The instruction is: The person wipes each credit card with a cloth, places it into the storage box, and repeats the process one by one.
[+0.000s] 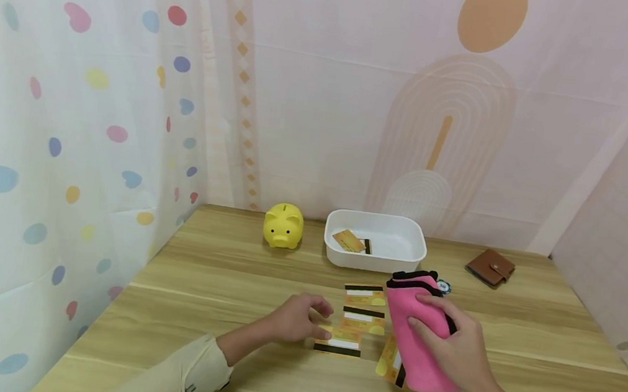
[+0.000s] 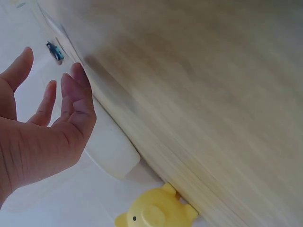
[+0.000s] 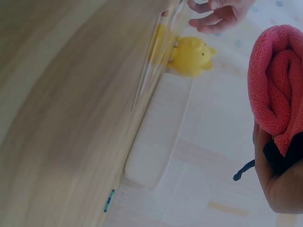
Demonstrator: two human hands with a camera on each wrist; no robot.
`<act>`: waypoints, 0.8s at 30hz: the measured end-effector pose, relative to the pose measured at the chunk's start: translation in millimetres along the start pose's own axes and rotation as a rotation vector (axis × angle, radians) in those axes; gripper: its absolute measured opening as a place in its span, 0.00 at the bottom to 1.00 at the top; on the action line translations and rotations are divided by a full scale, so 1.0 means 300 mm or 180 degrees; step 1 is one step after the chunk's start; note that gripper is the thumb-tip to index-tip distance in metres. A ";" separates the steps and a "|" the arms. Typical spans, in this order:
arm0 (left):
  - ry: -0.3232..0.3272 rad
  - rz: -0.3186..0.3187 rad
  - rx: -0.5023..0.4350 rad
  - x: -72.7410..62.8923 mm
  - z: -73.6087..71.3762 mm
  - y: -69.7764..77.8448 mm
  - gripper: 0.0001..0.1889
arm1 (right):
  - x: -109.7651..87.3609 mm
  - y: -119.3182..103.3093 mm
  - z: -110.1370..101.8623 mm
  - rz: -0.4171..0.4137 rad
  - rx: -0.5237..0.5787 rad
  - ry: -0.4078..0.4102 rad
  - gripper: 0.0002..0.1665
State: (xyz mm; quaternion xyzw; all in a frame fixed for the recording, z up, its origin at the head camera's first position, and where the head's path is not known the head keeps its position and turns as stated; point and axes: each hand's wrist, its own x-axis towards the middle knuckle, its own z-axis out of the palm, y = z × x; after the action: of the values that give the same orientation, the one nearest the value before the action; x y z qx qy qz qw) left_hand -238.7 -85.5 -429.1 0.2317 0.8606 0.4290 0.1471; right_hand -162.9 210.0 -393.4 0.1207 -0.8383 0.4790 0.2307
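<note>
My right hand point(image 1: 458, 345) grips a folded pink towel point(image 1: 419, 336) with black edging above the table. In the right wrist view the rolled folds of the towel point(image 3: 274, 80) show its fuzzy pile. My left hand point(image 1: 297, 319) holds nothing; its fingers are loosely bent, near the nearest card point(image 1: 338, 341). In the left wrist view the left hand point(image 2: 52, 127) has its thumb apart from its fingers. Farther back lie a second card point(image 1: 363, 320) and a third card point(image 1: 364, 295), with black stripes. Another tilted card point(image 1: 389, 361) is partly hidden by the towel.
At the back stands a white plastic bin point(image 1: 375, 263) holding an orange card point(image 1: 349, 241) and a striped card. A yellow piggy bank point(image 1: 283, 226) is left of it. To the right lies a brown wallet point(image 1: 490, 267). A round chip point(image 1: 444, 286) shows behind the towel.
</note>
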 end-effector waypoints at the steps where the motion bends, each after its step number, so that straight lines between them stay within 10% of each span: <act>1: -0.0011 -0.0010 0.0055 -0.002 0.002 -0.001 0.21 | -0.001 0.000 -0.001 0.0001 -0.0016 -0.0004 0.22; 24: -0.0220 0.0023 0.0617 -0.029 -0.004 -0.011 0.27 | -0.011 -0.015 0.013 -0.0089 0.0034 0.0024 0.22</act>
State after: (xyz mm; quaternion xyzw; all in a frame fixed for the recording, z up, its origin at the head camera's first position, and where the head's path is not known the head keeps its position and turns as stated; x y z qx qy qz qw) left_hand -232.9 -92.5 -430.6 0.2626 0.8916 0.3360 0.1521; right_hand -159.2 204.3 -393.5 0.1319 -0.8331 0.4807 0.2399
